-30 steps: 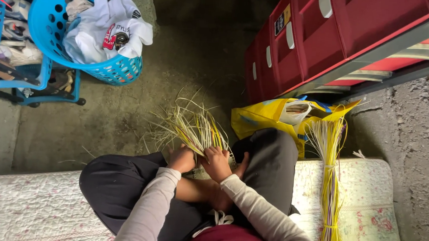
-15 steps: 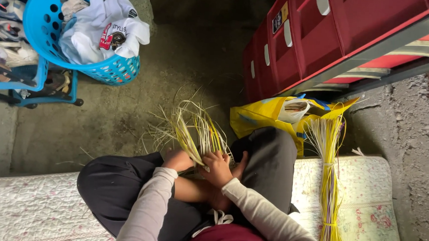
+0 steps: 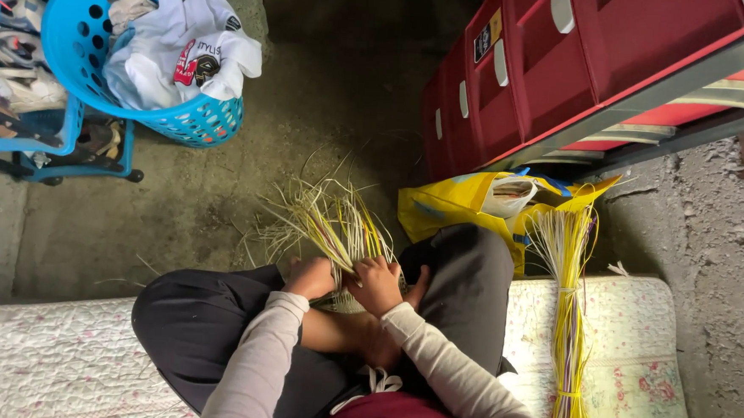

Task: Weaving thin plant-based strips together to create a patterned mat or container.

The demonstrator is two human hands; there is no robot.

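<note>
A pale quilted mattress [image 3: 636,358] runs along the bottom of the room on the bare concrete floor [image 3: 220,201], and the person sits cross-legged on its edge in dark trousers and long pale sleeves. Against the far side stands a red plastic drawer unit [image 3: 566,66], and over to the other side a round blue laundry basket [image 3: 83,58] heaped with white clothes. Below the drawers slumps a yellow bag [image 3: 448,209], and beside it a long tied bundle of yellow straw strips [image 3: 568,329] lies across the mattress. In front of the knees, just off the mattress edge, is the fan of loose straw strips [image 3: 333,220], its ends splaying out over the floor. The left hand [image 3: 311,275] is closed around the base of that fan, fingers curled in. The right hand [image 3: 377,281] sits just beside it, touching the same strips, its fingers bent over them; from here I can't quite tell whether it pinches a strand or only presses down.
</note>
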